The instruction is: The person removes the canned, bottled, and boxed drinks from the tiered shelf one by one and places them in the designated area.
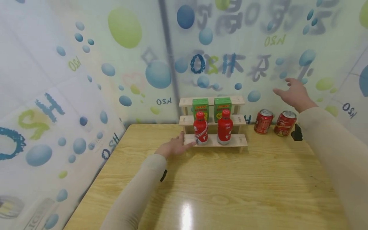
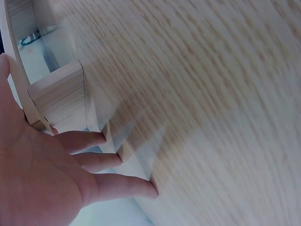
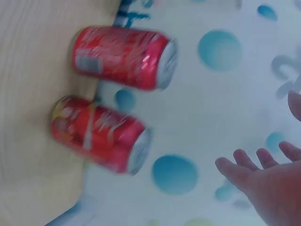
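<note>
A three-tier wooden rack stands at the table's back, two green boxes on its middle tier and two red bottles on its lowest. My left hand is at the rack's lower left corner, thumb along the front edge; in the left wrist view the left hand has its other fingers spread, tips at the table. My right hand is raised and empty above two red cans. The right wrist view shows the right hand with fingers extended, away from the cans.
The wooden table meets a patterned wall covering at its back and left edges. The two cans stand to the right of the rack, near the table's back edge.
</note>
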A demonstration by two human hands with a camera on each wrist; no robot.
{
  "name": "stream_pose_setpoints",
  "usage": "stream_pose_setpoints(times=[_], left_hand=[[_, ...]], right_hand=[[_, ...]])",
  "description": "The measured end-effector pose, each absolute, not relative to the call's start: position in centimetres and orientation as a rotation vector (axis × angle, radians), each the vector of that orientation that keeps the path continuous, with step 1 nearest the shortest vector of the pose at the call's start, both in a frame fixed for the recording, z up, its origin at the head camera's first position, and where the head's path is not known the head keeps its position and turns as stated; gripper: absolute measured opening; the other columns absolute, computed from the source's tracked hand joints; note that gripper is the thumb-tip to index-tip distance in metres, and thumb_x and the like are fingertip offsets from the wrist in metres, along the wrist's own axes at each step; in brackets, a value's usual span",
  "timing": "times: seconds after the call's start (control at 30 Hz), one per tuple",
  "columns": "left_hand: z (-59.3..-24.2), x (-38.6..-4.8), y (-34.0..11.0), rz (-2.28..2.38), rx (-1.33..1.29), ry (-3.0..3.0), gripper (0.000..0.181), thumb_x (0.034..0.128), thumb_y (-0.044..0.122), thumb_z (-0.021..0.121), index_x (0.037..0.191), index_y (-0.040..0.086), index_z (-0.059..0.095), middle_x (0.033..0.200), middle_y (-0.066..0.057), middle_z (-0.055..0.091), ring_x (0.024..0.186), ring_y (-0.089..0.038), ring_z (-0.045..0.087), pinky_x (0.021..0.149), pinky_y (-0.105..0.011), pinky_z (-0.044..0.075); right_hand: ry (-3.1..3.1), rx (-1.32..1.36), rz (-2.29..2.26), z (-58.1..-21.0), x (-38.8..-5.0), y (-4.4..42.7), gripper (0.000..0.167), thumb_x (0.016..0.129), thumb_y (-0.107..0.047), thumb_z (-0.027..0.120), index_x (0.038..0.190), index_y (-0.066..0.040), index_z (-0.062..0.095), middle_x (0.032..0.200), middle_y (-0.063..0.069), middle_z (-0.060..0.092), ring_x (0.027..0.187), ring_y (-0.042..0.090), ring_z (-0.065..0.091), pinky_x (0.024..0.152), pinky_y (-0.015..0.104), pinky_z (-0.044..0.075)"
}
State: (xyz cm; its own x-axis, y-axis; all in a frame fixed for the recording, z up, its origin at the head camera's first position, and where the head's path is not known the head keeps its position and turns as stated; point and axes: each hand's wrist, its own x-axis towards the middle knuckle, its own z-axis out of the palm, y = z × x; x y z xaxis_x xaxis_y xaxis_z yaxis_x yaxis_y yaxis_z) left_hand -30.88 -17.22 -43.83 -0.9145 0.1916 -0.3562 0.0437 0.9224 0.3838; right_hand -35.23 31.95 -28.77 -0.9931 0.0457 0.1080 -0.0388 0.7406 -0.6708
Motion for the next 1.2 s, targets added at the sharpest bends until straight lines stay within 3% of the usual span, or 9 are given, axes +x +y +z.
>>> stream_pose_setpoints(times=[0.53, 0.73, 0.97, 1.2], left_hand=[[-43.8, -30.5, -17.5, 0.535, 0.146, 2.699, 0.118, 0.0894, 0.096, 0.034, 0.174, 0.02, 0.001, 0.178, -0.018, 0.022, 0.165, -0.044, 0.02, 0.131, -0.066, 0.024], [-43.5, -30.6, -17.4, 0.54, 0.152, 2.694, 0.117, 0.09, 0.095, 0.035, 0.174, 0.02, 0.001, 0.178, -0.018, 0.022, 0.165, -0.045, 0.02, 0.13, -0.067, 0.024], [-43.7, -30.7, -17.4, 0.524, 0.157, 2.697, 0.117, 0.0897, 0.095, 0.034, 0.174, 0.02, 0.0, 0.178, -0.018, 0.023, 0.164, -0.045, 0.021, 0.131, -0.067, 0.025], [-43.9, -30.8, -17.3, 0.536, 0.163, 2.678, 0.119, 0.0898, 0.095, 0.034, 0.173, 0.019, -0.002, 0.178, -0.017, 0.02, 0.165, -0.045, 0.02, 0.132, -0.065, 0.022]], right_hand=[[-2.974, 0.408, 1.217, -27.6, -35.7, 21.1, 0.09, 0.108, -0.053, 0.055, 0.173, -0.018, 0.005, 0.178, 0.023, 0.019, 0.159, 0.052, 0.028, 0.125, 0.074, 0.028], [-2.98, 0.518, 1.259, -28.2, -35.3, 19.3, 0.086, 0.108, -0.052, 0.057, 0.173, -0.019, 0.013, 0.175, 0.021, 0.028, 0.159, 0.049, 0.03, 0.126, 0.072, 0.028], [-2.984, 0.606, 1.315, -29.6, -35.3, 18.2, 0.079, 0.108, -0.045, 0.06, 0.172, -0.02, 0.021, 0.174, 0.02, 0.031, 0.154, 0.049, 0.042, 0.121, 0.067, 0.04], [-2.988, 0.56, 1.351, -30.8, -35.7, 17.6, 0.076, 0.107, -0.038, 0.064, 0.169, -0.013, 0.027, 0.17, 0.026, 0.033, 0.148, 0.048, 0.049, 0.117, 0.064, 0.047]])
